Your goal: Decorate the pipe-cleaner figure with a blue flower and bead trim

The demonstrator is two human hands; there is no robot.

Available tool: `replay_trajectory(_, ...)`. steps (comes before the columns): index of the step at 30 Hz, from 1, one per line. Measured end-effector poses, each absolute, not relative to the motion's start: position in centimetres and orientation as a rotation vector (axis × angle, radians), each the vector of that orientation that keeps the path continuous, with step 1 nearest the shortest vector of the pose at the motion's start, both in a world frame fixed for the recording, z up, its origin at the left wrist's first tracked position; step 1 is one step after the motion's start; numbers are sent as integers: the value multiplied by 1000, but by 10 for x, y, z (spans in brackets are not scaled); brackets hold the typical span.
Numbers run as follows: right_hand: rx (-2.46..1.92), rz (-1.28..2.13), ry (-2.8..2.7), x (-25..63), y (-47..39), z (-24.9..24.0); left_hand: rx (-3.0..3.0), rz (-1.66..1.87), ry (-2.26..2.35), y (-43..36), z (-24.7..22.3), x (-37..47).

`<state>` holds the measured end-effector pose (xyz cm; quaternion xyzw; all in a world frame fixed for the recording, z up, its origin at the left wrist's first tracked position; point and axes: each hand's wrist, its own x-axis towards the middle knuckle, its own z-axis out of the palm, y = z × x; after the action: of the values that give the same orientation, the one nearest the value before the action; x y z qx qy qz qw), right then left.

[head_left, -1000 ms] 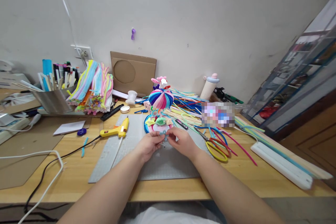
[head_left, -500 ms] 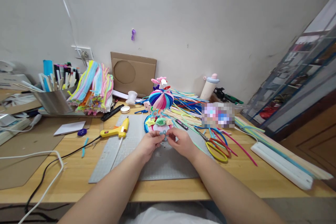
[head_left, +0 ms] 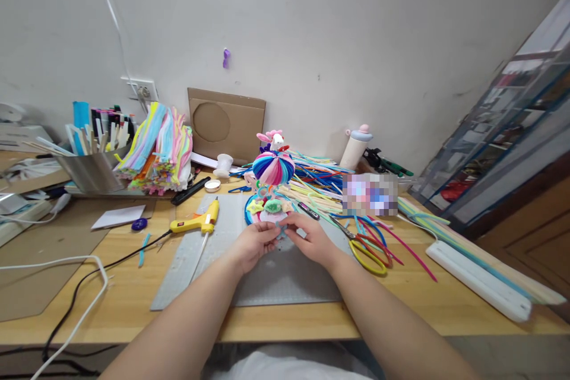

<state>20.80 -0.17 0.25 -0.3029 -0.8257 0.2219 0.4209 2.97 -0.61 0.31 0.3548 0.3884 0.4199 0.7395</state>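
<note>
A small light-blue fuzzy piece [head_left: 281,230] is pinched between my two hands, which meet just in front of a colourful craft. My left hand [head_left: 255,244] grips it with thumb and fingers from the left. From the right, my right hand [head_left: 310,238] closes on the same piece, fingertips touching it. Behind them stands the craft [head_left: 273,168], with a striped blue, pink and white dome, a pink and white figure on top, and a round blue-rimmed base bearing yellow and green shapes. Under my hands lies a grey cutting mat [head_left: 285,288].
A yellow glue gun [head_left: 196,223] lies left on the mat. Scissors [head_left: 367,252] with yellow and red handles lie right. Fuzzy stems [head_left: 155,148] are bundled behind left, beside a metal holder [head_left: 95,172]. A bottle [head_left: 355,148] and a white bar [head_left: 478,281] are at right.
My right hand has shifted slightly and its fingers now cover more of the light-blue piece. My left fingers have changed their grip a little. The craft has not moved.
</note>
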Motion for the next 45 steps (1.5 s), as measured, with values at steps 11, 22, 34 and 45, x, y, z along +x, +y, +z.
replay_trajectory(11,-778,504,-2107,206,-1,3,759,895,854,-5,-2,29)
replay_trajectory(22,-835,487,-2114,206,0,-2,901,1065,913,-3,-6,35)
replay_trajectory(34,-894,1132,-1715,195,5,-19,831,1069,852,-1,-2,32)
replay_trajectory(45,-918,1406,-1438,189,2,-12,969,1057,877,0,-3,32)
